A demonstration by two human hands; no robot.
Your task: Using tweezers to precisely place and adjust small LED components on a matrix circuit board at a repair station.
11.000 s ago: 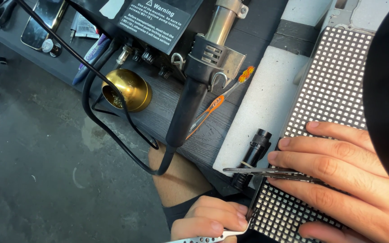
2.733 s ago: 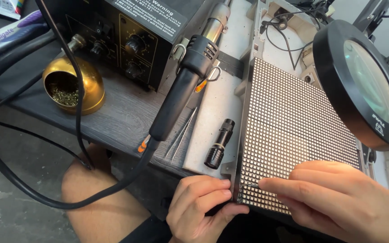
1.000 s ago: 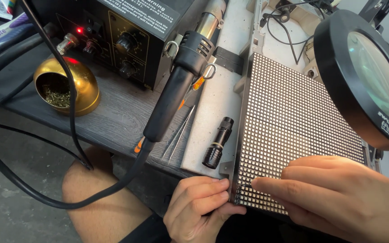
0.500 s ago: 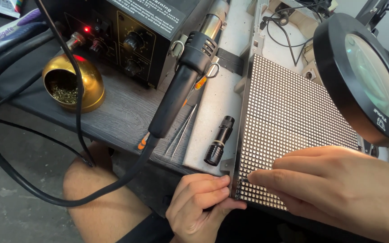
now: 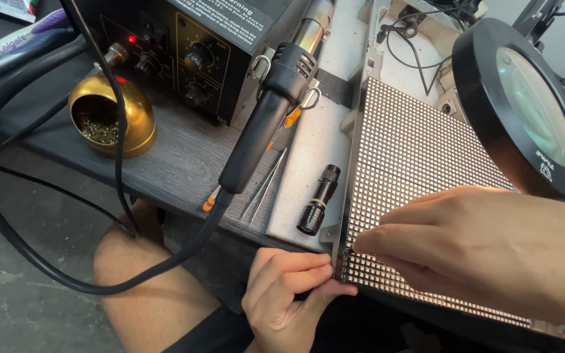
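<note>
Both hands meet at the near left corner of the grid panel (image 5: 420,170): the left hand (image 5: 289,294) pinches its edge, and the right hand (image 5: 479,248) presses fingertips flat on top.

Your white-and-purple tube (image 5: 17,44) lies top left; a white-lettered black label (image 5: 230,12) tops the black station (image 5: 184,59).

There is just one view, from a camera worn on the person's head, looking steeply down and a little forward over the edge of the grey wooden workbench (image 5: 165,163). It sits close: the left hand (image 5: 289,291) and right hand (image 5: 485,248) fill the lower frame, the round black magnifier lamp (image 5: 524,108) crowds the right, and the concrete floor (image 5: 14,287) shows at lower left
</note>
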